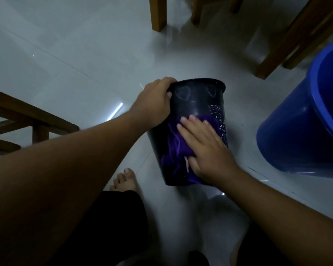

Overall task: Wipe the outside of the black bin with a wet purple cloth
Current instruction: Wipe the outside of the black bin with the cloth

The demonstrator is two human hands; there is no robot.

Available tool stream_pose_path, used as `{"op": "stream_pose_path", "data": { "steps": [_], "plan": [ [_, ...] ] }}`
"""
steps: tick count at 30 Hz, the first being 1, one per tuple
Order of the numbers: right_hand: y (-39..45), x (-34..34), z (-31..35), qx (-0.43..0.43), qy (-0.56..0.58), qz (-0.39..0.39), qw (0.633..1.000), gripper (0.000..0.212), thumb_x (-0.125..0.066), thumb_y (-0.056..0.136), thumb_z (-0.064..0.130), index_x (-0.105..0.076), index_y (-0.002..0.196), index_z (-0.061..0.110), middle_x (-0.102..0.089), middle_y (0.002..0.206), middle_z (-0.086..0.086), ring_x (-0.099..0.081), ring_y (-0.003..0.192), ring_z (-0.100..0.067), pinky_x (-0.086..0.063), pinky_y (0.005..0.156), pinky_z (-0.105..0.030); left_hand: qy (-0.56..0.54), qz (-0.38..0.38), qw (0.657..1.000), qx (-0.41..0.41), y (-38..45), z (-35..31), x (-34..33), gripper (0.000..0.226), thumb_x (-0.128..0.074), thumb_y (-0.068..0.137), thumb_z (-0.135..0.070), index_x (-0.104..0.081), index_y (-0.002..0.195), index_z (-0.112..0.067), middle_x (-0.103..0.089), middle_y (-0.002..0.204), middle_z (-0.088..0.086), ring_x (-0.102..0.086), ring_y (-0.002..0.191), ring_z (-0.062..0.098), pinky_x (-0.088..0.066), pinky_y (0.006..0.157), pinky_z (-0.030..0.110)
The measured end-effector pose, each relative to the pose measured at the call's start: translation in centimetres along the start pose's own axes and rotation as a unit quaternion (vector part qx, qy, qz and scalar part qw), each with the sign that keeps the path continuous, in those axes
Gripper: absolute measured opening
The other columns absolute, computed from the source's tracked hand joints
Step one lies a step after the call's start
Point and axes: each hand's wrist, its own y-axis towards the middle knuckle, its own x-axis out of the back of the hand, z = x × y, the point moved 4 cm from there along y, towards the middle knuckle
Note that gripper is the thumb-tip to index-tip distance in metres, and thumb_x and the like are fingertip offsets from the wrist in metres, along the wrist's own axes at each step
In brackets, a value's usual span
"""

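The black bin (196,104) lies tilted on the pale tiled floor, its rim pointing away from me and two heart shapes showing near the rim. My left hand (154,104) grips the bin's rim on the left side. A purple cloth (176,148) is spread over the bin's side wall. My right hand (206,148) lies flat on the cloth with fingers spread, pressing it against the bin. Wet streaks glint on the wall to the right of the cloth.
A large blue bucket (304,120) stands close on the right. Wooden chair legs (158,14) rise at the top, more slanted wooden legs (288,41) at the top right, and a wooden frame (33,120) at the left. My bare foot (124,181) rests just below the bin.
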Motion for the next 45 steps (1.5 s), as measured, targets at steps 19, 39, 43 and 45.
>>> {"op": "stream_pose_path", "data": {
  "steps": [19,39,43,45],
  "plan": [
    [1.9,1.0,-1.0,-0.065,0.075,-0.013,0.995,0.076,-0.036,0.082,0.029,-0.028,0.156,0.014,-0.021,0.164,-0.003,-0.005,0.153,-0.016,0.002,0.123,-0.034,0.06,0.045,0.997,-0.007,-0.8,1.7,0.9,0.049,-0.043,0.088,-0.038,-0.046,0.128,-0.01,-0.052,0.122,0.017,-0.048,0.111,0.033,-0.037,0.094,0.039],
    [-1.5,-0.3,0.0,-0.069,0.098,-0.039,0.992,0.075,-0.044,0.081,0.024,-0.033,0.153,0.008,-0.024,0.163,-0.009,-0.01,0.153,-0.022,-0.004,0.124,-0.042,0.026,0.071,0.997,0.031,-0.1,-0.6,-0.2,0.052,-0.042,0.078,-0.051,-0.052,0.119,-0.02,-0.058,0.113,0.011,-0.051,0.107,0.035,-0.043,0.093,0.05],
    [-4.8,-1.6,0.5,-0.021,0.059,-0.027,0.998,0.073,-0.049,0.082,0.027,-0.035,0.151,0.006,-0.03,0.16,-0.013,-0.015,0.152,-0.026,-0.006,0.123,-0.042,0.05,0.064,0.996,0.046,-0.1,-0.8,-0.5,0.05,-0.044,0.081,-0.045,-0.051,0.123,-0.018,-0.054,0.116,0.014,-0.048,0.109,0.037,-0.039,0.093,0.044],
    [-4.1,-1.3,0.4,-0.013,0.056,-0.015,0.998,0.073,-0.048,0.084,0.029,-0.034,0.152,0.007,-0.027,0.161,-0.011,-0.013,0.152,-0.024,-0.006,0.124,-0.042,0.056,0.061,0.995,0.053,-0.2,-0.6,-0.5,0.051,-0.044,0.081,-0.044,-0.05,0.124,-0.017,-0.053,0.117,0.016,-0.047,0.11,0.038,-0.038,0.092,0.043]
  ]
}}
